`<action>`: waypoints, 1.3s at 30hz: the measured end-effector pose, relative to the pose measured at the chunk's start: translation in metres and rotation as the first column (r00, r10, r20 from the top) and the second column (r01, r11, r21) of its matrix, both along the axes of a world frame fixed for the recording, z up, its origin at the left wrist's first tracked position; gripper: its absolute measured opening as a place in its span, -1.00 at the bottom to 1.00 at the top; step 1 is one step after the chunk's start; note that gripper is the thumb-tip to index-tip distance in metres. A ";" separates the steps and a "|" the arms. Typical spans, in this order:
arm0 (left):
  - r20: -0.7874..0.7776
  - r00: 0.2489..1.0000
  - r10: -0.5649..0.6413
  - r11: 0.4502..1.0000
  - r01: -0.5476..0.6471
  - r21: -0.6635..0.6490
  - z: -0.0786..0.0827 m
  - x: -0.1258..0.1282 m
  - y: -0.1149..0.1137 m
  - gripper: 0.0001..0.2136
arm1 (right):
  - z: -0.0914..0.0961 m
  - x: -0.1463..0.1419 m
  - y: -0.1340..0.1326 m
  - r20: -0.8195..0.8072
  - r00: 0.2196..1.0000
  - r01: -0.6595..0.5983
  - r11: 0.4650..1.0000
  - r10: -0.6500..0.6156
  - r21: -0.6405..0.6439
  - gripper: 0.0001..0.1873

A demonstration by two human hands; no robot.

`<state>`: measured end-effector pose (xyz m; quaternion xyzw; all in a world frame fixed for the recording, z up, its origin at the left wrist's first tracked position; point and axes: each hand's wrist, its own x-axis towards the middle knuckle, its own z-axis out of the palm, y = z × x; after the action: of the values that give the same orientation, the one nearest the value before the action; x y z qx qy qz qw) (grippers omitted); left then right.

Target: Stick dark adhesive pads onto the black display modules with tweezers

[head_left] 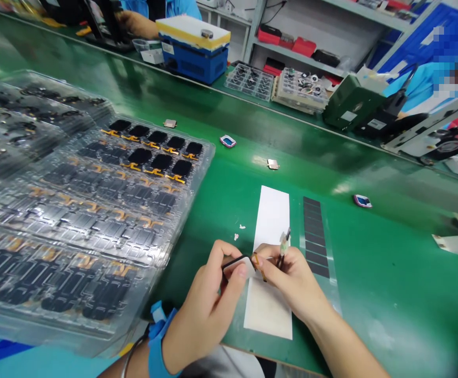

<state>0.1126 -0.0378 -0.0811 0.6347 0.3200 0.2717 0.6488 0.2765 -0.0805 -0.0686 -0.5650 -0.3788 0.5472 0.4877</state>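
Note:
My left hand (213, 294) is closed around a small display module (239, 266), thumb on its pale back and fingers at its black edge. An orange flex cable (259, 266) runs from the module's right side, pinched by my right hand (288, 275). A thin tool with dark prongs, seemingly tweezers (283, 249), is also tucked in the right hand; its lower part is hidden by the fingers. Beneath both hands lies a white paper strip (274, 210). To its right is a clear sheet with a column of black rectangular stickers (314, 236).
Clear plastic trays (181, 220) of display modules fill the left side. Small metal pieces (272, 164) and blue-faced frames (228, 140) lie along the conveyor. White scraps (236, 237) sit near my hands. Across stand a blue box (193, 58), a green fixture (351, 105) and co-workers.

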 end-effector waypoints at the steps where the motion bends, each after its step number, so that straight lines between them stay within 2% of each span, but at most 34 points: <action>1: -0.005 1.000 -0.004 1.000 0.003 -0.012 0.000 0.000 0.000 -0.83 | 0.000 -0.001 0.000 0.033 0.999 0.010 1.000 -0.010 0.004 -0.68; 7: -0.014 1.000 -0.023 0.995 0.022 -0.095 -0.001 -0.006 -0.003 -0.79 | 0.004 -0.007 -0.004 0.276 0.956 0.068 0.989 -0.103 0.134 -0.80; 11: 0.002 0.999 -0.034 0.994 0.034 -0.102 -0.001 -0.005 -0.002 -0.78 | 0.007 -0.009 -0.003 0.366 0.921 0.059 0.977 -0.132 0.204 -0.84; 19: 0.044 0.999 -0.011 0.994 0.016 -0.108 0.000 0.002 0.000 -0.81 | 0.009 -0.012 -0.004 0.405 0.902 0.053 0.971 -0.147 0.233 -0.84; 31: 0.123 0.992 -0.038 0.983 0.059 -0.176 -0.002 0.001 0.001 -0.87 | 0.009 -0.016 -0.005 0.378 0.910 0.103 0.977 -0.168 0.186 -0.79; 39: 0.115 0.992 -0.049 0.982 0.068 -0.176 -0.005 0.001 0.002 -0.88 | 0.012 -0.009 -0.005 0.387 0.913 0.054 0.981 -0.125 0.188 -0.83</action>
<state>0.1141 -0.0362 -0.0861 0.5669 0.2882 0.2570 0.7277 0.2674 -0.0853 -0.0568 -0.6365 -0.4896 0.3632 0.4726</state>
